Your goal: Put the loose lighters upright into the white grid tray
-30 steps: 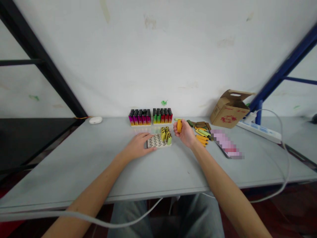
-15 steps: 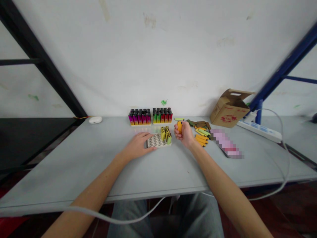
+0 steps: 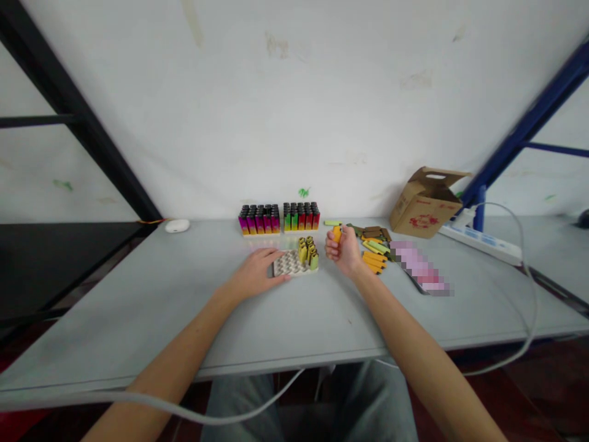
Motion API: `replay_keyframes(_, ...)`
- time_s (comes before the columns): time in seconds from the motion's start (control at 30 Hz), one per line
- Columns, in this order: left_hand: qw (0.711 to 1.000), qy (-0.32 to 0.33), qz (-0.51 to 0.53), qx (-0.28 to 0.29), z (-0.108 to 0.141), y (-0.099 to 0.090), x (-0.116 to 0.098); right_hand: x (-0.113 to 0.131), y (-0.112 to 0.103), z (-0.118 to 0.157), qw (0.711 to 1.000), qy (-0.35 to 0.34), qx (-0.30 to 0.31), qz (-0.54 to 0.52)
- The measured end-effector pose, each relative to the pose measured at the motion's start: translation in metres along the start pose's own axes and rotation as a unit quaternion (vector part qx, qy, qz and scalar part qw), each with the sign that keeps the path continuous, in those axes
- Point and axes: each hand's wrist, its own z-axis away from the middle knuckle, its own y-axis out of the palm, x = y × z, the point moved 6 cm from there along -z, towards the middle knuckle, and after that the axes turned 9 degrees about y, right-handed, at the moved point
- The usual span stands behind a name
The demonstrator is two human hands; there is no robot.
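My left hand (image 3: 256, 272) grips the left end of a white tray (image 3: 286, 264) with rows of holes, thumb on the near side and fingers on the far side. Several yellow-green lighters (image 3: 313, 260) stand upright in the tray's right part. Just right of the tray, my right hand (image 3: 346, 250) is closed around an orange lighter (image 3: 337, 234), held above the table with its upper part showing. Beyond my right hand lies a loose pile of orange lighters (image 3: 373, 263), yellow-green lighters (image 3: 376, 247) and brownish-green lighters (image 3: 375, 232).
Behind the tray stand two filled blocks of lighters, one purple and yellow (image 3: 259, 221), one green and red (image 3: 301, 218). A blurred phone-like slab (image 3: 421, 267), an open cardboard box (image 3: 426, 205) and a power strip (image 3: 483, 240) are to the right. A white case (image 3: 177, 226) lies left.
The orange lighter in my right hand has shifted slightly to the right and leans more. My left hand stays at the tray.
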Motion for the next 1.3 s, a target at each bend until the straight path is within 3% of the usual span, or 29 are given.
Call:
replay_keyframes(0.23, 1.000, 0.009, 0.003, -0.011, -0.0002, -0.0002, -0.0003, 0.0010, 0.0014, -0.0003, 1.000, -0.007, -0.005, 0.013)
replay_keyframes(0.6, 1.000, 0.012, -0.002, -0.006, -0.0011, -0.0016, -0.0016, -0.0006, 0.0049, -0.0015, 0.998, -0.032, 0.058, 0.008)
replay_keyframes(1.0, 1.000, 0.009, 0.001, -0.009, -0.0005, -0.0003, -0.0002, 0.0027, 0.0065, 0.0014, 0.999, -0.048, 0.018, -0.009)
replay_keyframes(1.3, 1.000, 0.001, 0.014, -0.010, -0.0006, -0.0013, -0.0006, 0.0026, 0.0062, 0.0037, 0.998, -0.051, 0.035, 0.005)
